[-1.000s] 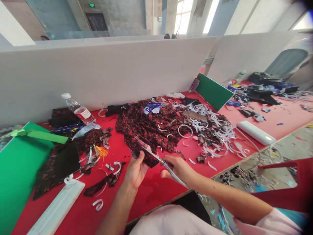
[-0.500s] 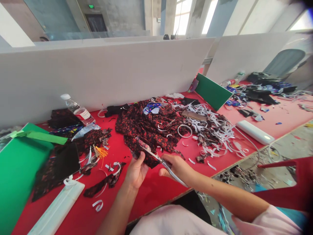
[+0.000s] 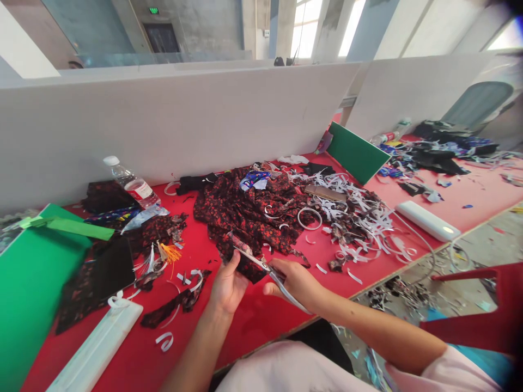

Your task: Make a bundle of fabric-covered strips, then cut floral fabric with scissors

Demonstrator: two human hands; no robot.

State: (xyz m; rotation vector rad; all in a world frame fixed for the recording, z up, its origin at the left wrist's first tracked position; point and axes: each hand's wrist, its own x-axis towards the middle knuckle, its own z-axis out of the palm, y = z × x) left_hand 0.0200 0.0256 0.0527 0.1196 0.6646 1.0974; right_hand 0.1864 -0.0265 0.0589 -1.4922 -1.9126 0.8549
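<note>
My right hand (image 3: 292,283) is closed around the handles of a pair of scissors (image 3: 250,256), whose blades point left over dark cloth. My left hand (image 3: 229,283) pinches the near edge of that black fabric with red flowers (image 3: 249,209), thumb on top. The blades lie across the cloth close to my left thumb. Most of the fabric spreads in crumpled folds over the red table (image 3: 245,337). Several thin white curls and a white ring (image 3: 309,218) rest on or beside it. The fingers beneath the cloth are partly hidden.
White strips and scraps (image 3: 359,218) heap to the right, with a brown flat case (image 3: 324,192) on top. A plastic bottle (image 3: 139,188) leans at the left. Green boards (image 3: 359,152) stand at both sides. A white bar-shaped device (image 3: 427,220) lies near the table's right edge.
The scissors have shifted slightly at the cloth's near edge, their handles a little lower and further left. Both hands keep their hold. The whole view has drifted slightly.
</note>
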